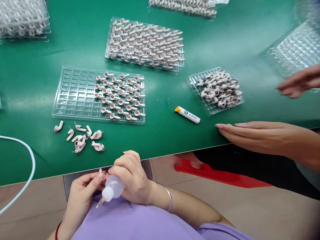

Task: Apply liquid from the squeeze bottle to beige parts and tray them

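Note:
My left hand point(81, 195) pinches a small white earbud shell point(100, 171) between thumb and fingers, just off the table's front edge. Most of that shell is hidden by the fingertips. Wrapped in my right hand point(136, 178) is a translucent squeeze bottle point(115, 186) with a white cap, its thin nozzle tilted down to the left. Beyond my hands, several loose earbud shells point(80, 141) with thin wires lie in a heap on the green table point(160, 140). A clear plastic tray point(75, 93) behind them carries rows of shells on its right side.
A fuller tray point(145, 43) sits farther back, with stacked trays point(22, 20) at far left. A smaller tray point(211, 108) bears piled shells beside a white tube point(187, 114). Another person's hands point(265, 138) reach in from the right. A pale cable point(31, 166) curves at left.

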Motion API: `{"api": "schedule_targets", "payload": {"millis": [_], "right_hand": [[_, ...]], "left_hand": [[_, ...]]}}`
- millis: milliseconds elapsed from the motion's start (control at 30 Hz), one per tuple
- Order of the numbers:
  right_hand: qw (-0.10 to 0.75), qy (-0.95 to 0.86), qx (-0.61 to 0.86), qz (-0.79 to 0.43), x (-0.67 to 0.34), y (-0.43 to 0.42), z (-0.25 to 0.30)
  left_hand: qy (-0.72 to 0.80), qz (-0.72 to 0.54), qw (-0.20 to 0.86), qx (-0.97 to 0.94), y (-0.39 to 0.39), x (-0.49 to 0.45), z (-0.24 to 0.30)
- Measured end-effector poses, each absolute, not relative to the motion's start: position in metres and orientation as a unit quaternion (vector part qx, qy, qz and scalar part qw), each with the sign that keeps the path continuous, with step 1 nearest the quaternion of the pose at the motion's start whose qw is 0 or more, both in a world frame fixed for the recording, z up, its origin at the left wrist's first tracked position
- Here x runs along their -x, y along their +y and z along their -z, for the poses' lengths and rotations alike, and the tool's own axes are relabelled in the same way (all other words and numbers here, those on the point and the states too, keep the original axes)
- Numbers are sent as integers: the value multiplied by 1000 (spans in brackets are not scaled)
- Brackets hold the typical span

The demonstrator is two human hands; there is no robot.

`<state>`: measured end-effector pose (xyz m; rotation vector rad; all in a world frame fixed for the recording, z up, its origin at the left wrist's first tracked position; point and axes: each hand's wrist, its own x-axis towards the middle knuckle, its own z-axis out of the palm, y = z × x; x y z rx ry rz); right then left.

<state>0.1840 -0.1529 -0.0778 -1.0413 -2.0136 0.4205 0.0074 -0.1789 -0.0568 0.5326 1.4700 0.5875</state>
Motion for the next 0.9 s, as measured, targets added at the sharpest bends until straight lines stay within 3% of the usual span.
{"api": "schedule_targets", "payload": {"millis": [400, 700, 900], "right_hand": [[406, -801, 410, -159, -184, -151, 76], [401, -800, 419, -156, -181, -153, 76], [414, -799, 373, -226, -194, -142, 67]], "left_hand": [[652, -259, 675, -227, -176, -8, 57], [639, -338, 673, -156, -165, -20, 50], [650, -275, 645, -294, -169, -5, 44]]}}
